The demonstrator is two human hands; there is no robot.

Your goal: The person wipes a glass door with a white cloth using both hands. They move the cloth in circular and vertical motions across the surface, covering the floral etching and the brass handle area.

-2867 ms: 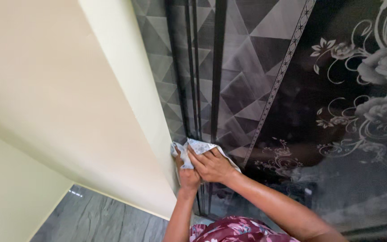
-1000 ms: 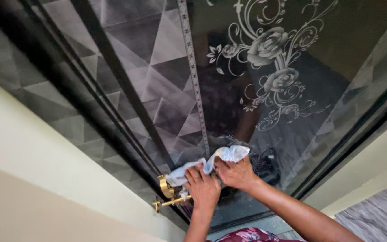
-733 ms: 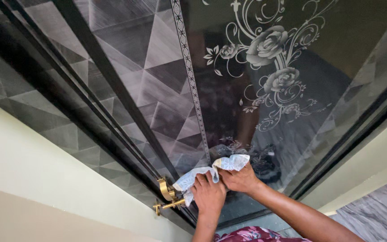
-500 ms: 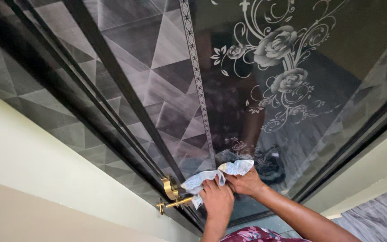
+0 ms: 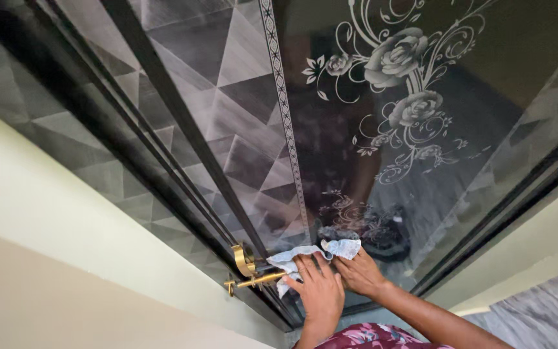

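Both arms raised from below, hands side by side against a dark patterned door (image 5: 330, 148). Left hand (image 5: 321, 291) flat-palmed, fingers spread and pressed onto a pale cloth (image 5: 314, 253), knuckles toward the camera, wrist dropping straight down. Right hand (image 5: 361, 271) just beside it, touching it at the thumb side, fingers curled over the cloth's right end and pinching it against the glossy surface; forearm angled down and to the right. Cloth bunched and stretched between the two hands, mostly above the fingertips, its left edge hanging down next to the left hand. Immediately left of the left hand, a brass handle (image 5: 248, 271) sticking out from the door's edge, its lever almost touching the cloth. Above the hands, grey triangle patterning, a thin ornamental strip and white rose etching on the door. Left of the handle, black vertical frame bars, then a cream wall (image 5: 66, 258). Right of the right forearm, more cream trim and a patch of grey floor (image 5: 550, 310). Below the wrists, a bit of maroon floral clothing (image 5: 369, 337).
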